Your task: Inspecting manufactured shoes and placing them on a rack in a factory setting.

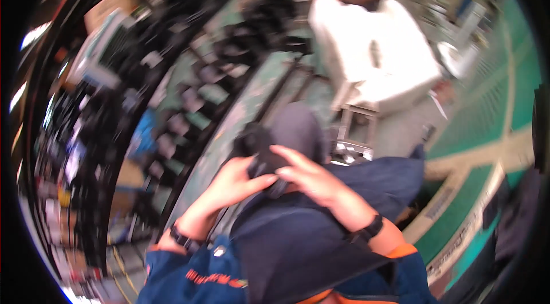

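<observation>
In front of my body, both hands meet at a black, soft-looking piece (260, 158), blurred too much to name its kind. My left hand (232, 182) has its thumb on the near side of the piece, and its other fingers are partly hidden behind it. From the right, my right hand (312, 178) presses its fingers against the same piece, thumb close to the left thumb. Just beyond lies a dark grey rounded shape (297, 129); whether it joins the black piece I cannot tell. A dark apron (298, 246) covers my lap.
Left of me runs a long green bench (220, 126) with rows of black items and pale pieces. A large white block-like thing (378, 46) stands ahead right, a small metal frame (360, 123) below it. Green floor with pale stripes (470, 158) lies at right.
</observation>
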Demonstrator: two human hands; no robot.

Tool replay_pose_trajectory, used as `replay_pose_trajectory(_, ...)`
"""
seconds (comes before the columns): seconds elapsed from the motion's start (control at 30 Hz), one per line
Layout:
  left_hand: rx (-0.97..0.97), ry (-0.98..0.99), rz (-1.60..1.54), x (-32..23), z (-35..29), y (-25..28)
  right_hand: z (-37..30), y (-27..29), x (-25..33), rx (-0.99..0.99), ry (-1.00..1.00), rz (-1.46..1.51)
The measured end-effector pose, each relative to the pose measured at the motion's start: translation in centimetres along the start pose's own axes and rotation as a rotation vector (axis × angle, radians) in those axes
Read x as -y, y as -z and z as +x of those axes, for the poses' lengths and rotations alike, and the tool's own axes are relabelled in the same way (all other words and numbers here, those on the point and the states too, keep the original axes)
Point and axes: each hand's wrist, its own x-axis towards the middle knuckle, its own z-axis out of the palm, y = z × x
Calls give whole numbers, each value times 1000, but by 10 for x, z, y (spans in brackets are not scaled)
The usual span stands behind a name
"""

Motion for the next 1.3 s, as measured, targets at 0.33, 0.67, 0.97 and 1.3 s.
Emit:
replay_pose_trajectory(0.33,-369,320,177,11,-164,97,-6,96,-3,-243,191,89)
replay_pose_trajectory(0.67,-490,742,818,295,-257,203,-4,81,-6,-254,148,38)
replay_pose_trajectory(0.97,-713,605,795,336,-263,195,-5,74,-4,-197,37,-87)
replay_pose_trajectory(1.3,-1242,-128,919,262,-190,177,5,70,9,-108,30,-222)
